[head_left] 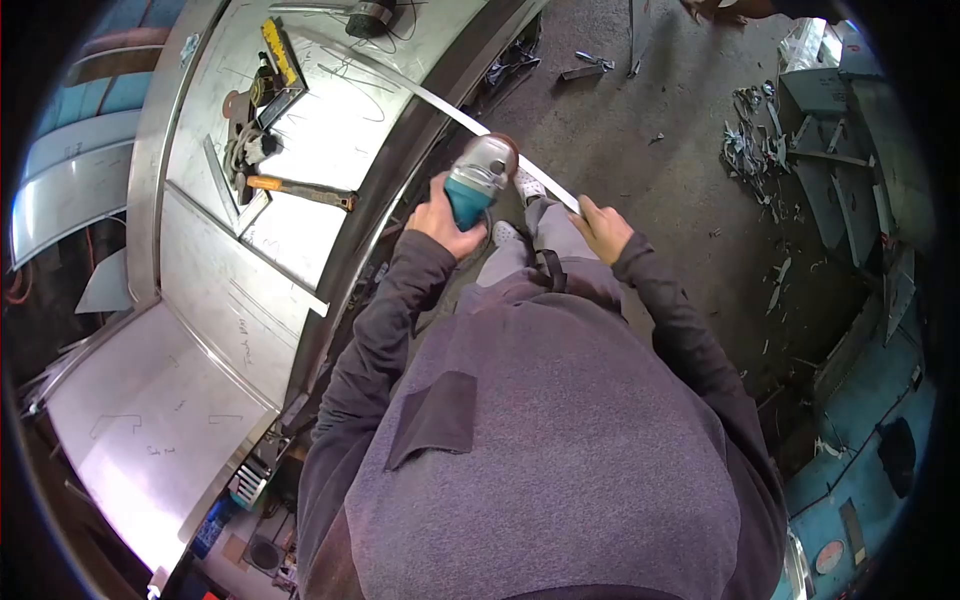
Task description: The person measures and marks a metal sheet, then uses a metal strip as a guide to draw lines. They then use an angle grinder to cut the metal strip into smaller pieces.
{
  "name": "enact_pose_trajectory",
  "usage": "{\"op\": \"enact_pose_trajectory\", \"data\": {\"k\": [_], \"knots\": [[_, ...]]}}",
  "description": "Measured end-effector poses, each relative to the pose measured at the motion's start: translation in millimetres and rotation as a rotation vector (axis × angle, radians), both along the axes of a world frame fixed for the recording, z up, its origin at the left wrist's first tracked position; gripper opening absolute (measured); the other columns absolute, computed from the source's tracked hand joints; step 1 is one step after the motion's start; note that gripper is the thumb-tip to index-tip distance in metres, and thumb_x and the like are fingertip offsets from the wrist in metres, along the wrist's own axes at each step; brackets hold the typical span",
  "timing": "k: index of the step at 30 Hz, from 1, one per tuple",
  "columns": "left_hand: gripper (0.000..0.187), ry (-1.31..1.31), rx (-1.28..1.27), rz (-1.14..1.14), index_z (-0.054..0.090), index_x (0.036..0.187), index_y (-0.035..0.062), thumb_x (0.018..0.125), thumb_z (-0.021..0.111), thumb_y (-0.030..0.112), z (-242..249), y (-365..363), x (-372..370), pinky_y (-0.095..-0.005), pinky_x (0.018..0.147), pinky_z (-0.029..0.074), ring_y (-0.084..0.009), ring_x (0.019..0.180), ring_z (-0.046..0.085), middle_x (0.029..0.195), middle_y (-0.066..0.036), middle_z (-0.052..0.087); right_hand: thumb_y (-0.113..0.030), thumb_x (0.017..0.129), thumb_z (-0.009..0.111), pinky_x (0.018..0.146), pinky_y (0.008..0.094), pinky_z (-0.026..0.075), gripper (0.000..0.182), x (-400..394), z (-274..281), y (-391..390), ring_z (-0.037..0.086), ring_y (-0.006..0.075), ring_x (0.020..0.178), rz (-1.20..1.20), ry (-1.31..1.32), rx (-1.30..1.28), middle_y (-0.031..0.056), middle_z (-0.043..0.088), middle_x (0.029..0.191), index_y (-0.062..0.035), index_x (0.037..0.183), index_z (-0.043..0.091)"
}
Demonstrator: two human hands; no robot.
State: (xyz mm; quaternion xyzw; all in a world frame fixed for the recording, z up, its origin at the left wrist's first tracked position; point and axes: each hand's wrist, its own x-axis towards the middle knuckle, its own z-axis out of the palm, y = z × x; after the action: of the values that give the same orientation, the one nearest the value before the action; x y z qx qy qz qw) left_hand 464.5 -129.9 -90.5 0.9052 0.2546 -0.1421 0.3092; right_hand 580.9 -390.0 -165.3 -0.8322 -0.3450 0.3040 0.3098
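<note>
Grey hooded clothing (540,440) fills the nearest part of the view, both sleeves stretched forward so that the work is kept away from the body; beyond it the left hand (447,215) is clamped around the teal body of an angle grinder (478,178), whose metal head is tipped toward a long thin metal strip (455,112); the grip sits far back on the tool, seemingly so that the fingers are kept clear of the disc. The right hand (602,228) is closed on the near end of the strip, just beside the grinder's head, apparently to steady the strip where the tool meets it; whether the disc actually touches the metal cannot be told.

The strip runs from the right hand up and to the left, its far part resting across the steel-topped desk (230,300); the desk seems to be used as a support while the near end overhangs the concrete floor (650,130), above the white shoes (520,205).

On the desk, well apart from the hands, a hammer (300,190) with an orange handle lies beside a yellow-edged tool (281,55) and other small tools, laid within reach but out of the strip's line; scrap metal offcuts (750,140) are scattered on the floor to the right, near stacked grey sheet parts (850,160).
</note>
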Motion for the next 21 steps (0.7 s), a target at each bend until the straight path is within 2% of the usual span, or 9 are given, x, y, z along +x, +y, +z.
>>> {"op": "enact_pose_trajectory", "data": {"k": [6,8,9,11,14,18,20,21], "knots": [[0.079,-0.081,0.152,0.085,0.036,0.122,-0.0014,0.064,0.075,0.036,-10.2,39.9,12.1,-0.046,0.071,0.051,-0.045,0.08,0.062,0.085,-0.03,0.062,-0.023,0.093,0.051,0.048,0.0447,0.041,0.026,-6.4,23.9,-53.9,0.056,0.0416,0.057,-0.008,0.078,-0.108,0.024,0.05,0.059,0.0013,0.093,0.042],[0.081,-0.112,0.12,0.106,0.033,0.124,0.0008,0.064,0.075,0.036,-0.1,43.6,12.9,-0.0466,0.072,0.051,-0.0455,0.081,0.062,0.086,-0.029,0.062,-0.022,0.094,0.051,0.049,0.0447,0.04,0.026,-5.9,27.9,-58.7,0.056,0.0408,0.056,0.005,0.116,-0.164,0.0244,0.05,0.06,0.0026,0.096,0.043],[0.083,-0.145,0.09,0.132,0.031,0.126,0.003,0.063,0.074,0.037,2.7,44.7,12.4,-0.0471,0.072,0.051,-0.046,0.082,0.061,0.087,-0.029,0.062,-0.024,0.094,0.05,0.049,0.0444,0.041,0.027,-3.8,27.7,-59.9,0.057,0.0402,0.057,-0.005,0.067,-0.159,0.0239,0.051,0.06,0.0014,0.098,0.043],[0.081,-0.212,0.108,0.135,0.035,0.125,0.001,0.063,0.075,0.036,0.8,47.8,8.5,-0.0461,0.073,0.051,-0.045,0.082,0.062,0.088,-0.028,0.063,-0.026,0.094,0.05,0.049,0.0441,0.042,0.028,0.4,32.4,-57.6,0.058,0.0397,0.057,-0.021,0.02,-0.155,0.0234,0.051,0.059,0.0001,0.1,0.043],[0.076,-0.263,0.138,0.215,0.042,0.12,-0.0026,0.063,0.075,0.036,7.7,56.7,9.2,-0.0443,0.075,0.051,-0.0428,0.085,0.063,0.092,-0.028,0.063,-0.037,0.093,0.049,0.054,0.0458,0.046,0.035,10.6,41.5,-38.7,0.061,0.0389,0.062,-0.068,-0.081,-0.279,0.0203,0.057,0.064,-0.0064,0.109,0.042],[0.081,-0.237,0.171,0.237,0.039,0.12,-0.0041,0.063,0.072,0.042,-7.3,87.3,21.5,-0.0452,0.077,0.05,-0.0445,0.086,0.062,0.091,-0.03,0.062,-0.036,0.093,0.048,0.054,0.0466,0.046,0.033,18.9,21.7,-45.0,0.061,0.0393,0.064,-0.016,-0.164,-0.29,0.0201,0.058,0.065,-0.0064,0.107,0.042],[0.081,-0.218,0.19,0.232,0.039,0.12,-0.0042,0.062,0.072,0.042,-16.0,91.9,29.3,-0.0451,0.078,0.049,-0.0446,0.087,0.061,0.091,-0.031,0.062,-0.041,0.095,0.043,0.054,0.0464,0.048,0.034,21.1,19.9,-46.4,0.062,0.038,0.062,-0.012,-0.233,-0.323,0.0173,0.058,0.064,-0.0074,0.097,0.04],[0.082,-0.194,0.205,0.214,0.039,0.12,-0.0043,0.062,0.072,0.042,-17.0,89.3,32.4,-0.045,0.078,0.049,-0.0446,0.088,0.061,0.092,-0.031,0.062,-0.041,0.095,0.043,0.054,0.0464,0.048,0.034,21.9,20.0,-46.2,0.062,0.038,0.062,-0.009,-0.242,-0.325,0.0173,0.058,0.064,-0.0074,0.097,0.04]]}}
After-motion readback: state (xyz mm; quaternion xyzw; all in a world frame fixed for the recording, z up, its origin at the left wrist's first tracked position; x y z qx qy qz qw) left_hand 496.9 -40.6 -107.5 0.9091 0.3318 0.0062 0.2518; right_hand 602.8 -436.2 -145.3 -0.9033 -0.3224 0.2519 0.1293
